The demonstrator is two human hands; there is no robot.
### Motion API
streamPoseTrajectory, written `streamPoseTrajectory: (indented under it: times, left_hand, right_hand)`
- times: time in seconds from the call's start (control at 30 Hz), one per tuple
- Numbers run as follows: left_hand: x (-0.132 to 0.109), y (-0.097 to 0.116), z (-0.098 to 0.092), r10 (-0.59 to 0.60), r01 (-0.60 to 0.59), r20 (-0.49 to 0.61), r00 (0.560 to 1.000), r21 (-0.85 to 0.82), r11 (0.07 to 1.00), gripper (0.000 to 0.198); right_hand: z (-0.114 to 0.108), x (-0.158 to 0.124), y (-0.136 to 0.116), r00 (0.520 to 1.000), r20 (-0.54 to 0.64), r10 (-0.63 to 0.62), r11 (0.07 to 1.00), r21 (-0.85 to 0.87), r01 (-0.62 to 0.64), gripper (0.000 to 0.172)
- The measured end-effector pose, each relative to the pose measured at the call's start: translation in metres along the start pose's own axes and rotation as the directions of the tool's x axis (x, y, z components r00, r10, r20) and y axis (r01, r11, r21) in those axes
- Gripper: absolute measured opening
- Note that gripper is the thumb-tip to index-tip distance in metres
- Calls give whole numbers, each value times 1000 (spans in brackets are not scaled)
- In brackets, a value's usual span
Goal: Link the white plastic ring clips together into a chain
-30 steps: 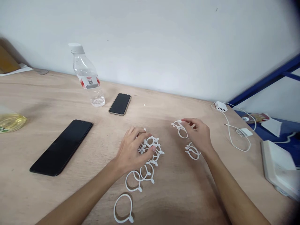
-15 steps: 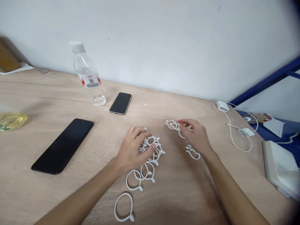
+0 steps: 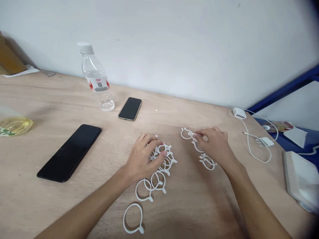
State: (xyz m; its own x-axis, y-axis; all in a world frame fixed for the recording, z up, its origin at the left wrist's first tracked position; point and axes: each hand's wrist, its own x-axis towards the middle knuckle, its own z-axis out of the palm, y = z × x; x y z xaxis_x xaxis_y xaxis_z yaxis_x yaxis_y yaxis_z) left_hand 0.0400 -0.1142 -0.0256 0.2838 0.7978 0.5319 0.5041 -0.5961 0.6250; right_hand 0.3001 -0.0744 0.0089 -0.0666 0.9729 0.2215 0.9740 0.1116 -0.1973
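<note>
White plastic rings with small clips form a pile at the middle of the table, under and beside my left hand. Its fingers are spread over the pile, with nothing visibly gripped. Two overlapping rings and a single ring lie nearer the front. To the right, my right hand pinches a white ring between thumb and forefinger, beside another ring. More rings lie below that hand, partly hidden by it.
A large black phone lies at left, a smaller phone behind the pile. A clear bottle stands near the wall. A yellow-liquid container is far left. A white charger, cables and a white box are at right.
My right hand has moved slightly right, and the rings by its fingertips are spread differently. Another ring now overlaps the one below that hand. My left hand stays over the pile; the view has shifted slightly.
</note>
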Motion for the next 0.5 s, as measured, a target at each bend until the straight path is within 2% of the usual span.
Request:
streamPoseTrajectory:
  times: [0.1, 0.2, 0.3, 0.4, 0.5]
  left_hand:
    - [0, 0, 0, 1, -1, 7, 1000, -5, 1000, 19]
    - [0, 0, -1, 3, -3, 9, 1000, -5, 1000, 18]
    - [1, 0, -1, 7, -7, 6, 1000, -2, 1000, 18]
    - [1, 0, -1, 9, -9, 8, 1000, -8, 1000, 17]
    - [1, 0, -1, 12, -12, 9, 1000, -11, 1000, 17]
  right_hand:
    - [-10, 1, 2, 999, -43, 10, 999, -42, -12, 26]
    - [-14, 2, 5, 999, -27, 34, 997, -70, -36, 26]
    - [-18, 3, 8, 988, 95, 121, 993, -5, -121, 23]
    - [-28, 3, 10, 948, 251, 198, 965, 118, -233, 22]
    - [-38, 3, 16, 903, 371, 219, 936, 183, -302, 22]
